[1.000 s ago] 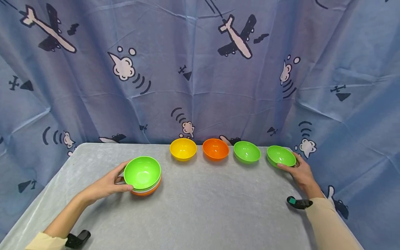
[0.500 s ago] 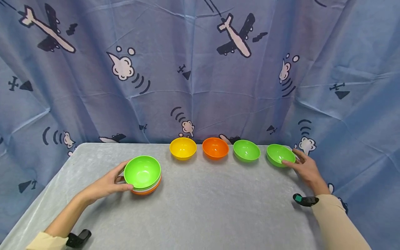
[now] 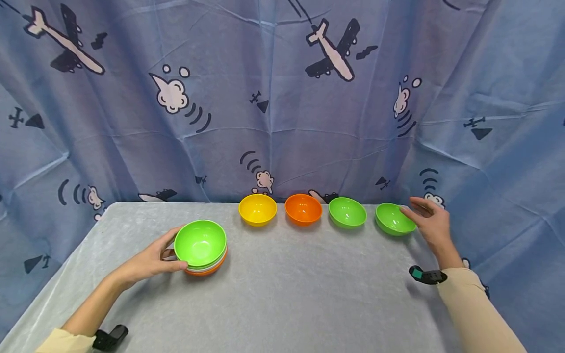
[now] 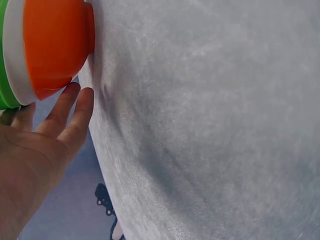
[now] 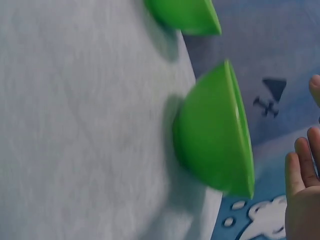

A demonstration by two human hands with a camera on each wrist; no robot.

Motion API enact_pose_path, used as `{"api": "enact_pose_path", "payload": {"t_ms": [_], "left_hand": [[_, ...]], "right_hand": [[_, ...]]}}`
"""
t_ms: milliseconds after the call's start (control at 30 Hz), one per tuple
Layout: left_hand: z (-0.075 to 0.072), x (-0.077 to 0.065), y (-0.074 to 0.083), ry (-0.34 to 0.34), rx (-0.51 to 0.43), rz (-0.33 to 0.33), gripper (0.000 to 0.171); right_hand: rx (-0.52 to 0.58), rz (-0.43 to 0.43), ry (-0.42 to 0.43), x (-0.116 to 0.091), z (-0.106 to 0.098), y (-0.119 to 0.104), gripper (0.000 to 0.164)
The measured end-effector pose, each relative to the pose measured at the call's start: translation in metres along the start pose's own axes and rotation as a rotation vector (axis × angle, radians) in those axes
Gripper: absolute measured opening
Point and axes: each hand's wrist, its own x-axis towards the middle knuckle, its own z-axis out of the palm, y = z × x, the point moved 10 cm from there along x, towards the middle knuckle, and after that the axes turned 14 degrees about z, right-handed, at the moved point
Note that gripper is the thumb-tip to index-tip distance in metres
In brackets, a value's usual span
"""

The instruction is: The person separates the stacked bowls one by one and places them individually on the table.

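My left hand [image 3: 150, 260] holds a stack of bowls [image 4: 55, 45] from its left side, thumb at the front and fingers towards the back. A green bowl [image 3: 200, 242] tops the stack, with white and orange bowls [image 4: 60, 45] below. At the far right of the table, my right hand [image 3: 432, 225] is raised beside a single green bowl [image 3: 395, 219]. In the right wrist view, a gap separates the fingers [image 5: 302, 160] from that green bowl [image 5: 215, 130], which sits upright on the table.
Along the back edge of the grey-covered table [image 3: 300, 294] stand a yellow bowl [image 3: 258, 210], an orange bowl [image 3: 303, 210] and another green bowl [image 3: 347, 213], spaced apart. A blue patterned curtain [image 3: 220, 98] hangs right behind them.
My right hand has let go of the rightmost green bowl and lifted up from it. My left hand and the stack have stayed in place.
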Motion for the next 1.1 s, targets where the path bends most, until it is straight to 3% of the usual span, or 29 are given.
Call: {"api": "enact_pose_path", "payload": {"t_ms": [167,367,533,833,1100], "left_hand": [[-0.001,0.001,0.002,0.009,-0.024,0.042,0.097],[-0.003,0.003,0.003,0.023,0.011,0.074,0.099],[-0.003,0.004,0.002,0.027,0.019,0.072,0.099],[-0.001,0.004,0.005,0.020,0.035,0.091,0.095],[0.003,0.001,0.003,0.010,0.022,0.079,0.094]], "right_hand": [[0.053,-0.098,-0.014,-0.008,0.018,-0.022,0.046],[0.109,-0.189,-0.119,-0.022,0.048,-0.049,0.041],[0.088,-0.203,-0.192,-0.033,0.073,-0.061,0.041],[0.150,-0.242,-0.397,-0.055,0.117,-0.075,0.045],[0.192,-0.238,-0.498,-0.065,0.151,-0.077,0.041]]}}
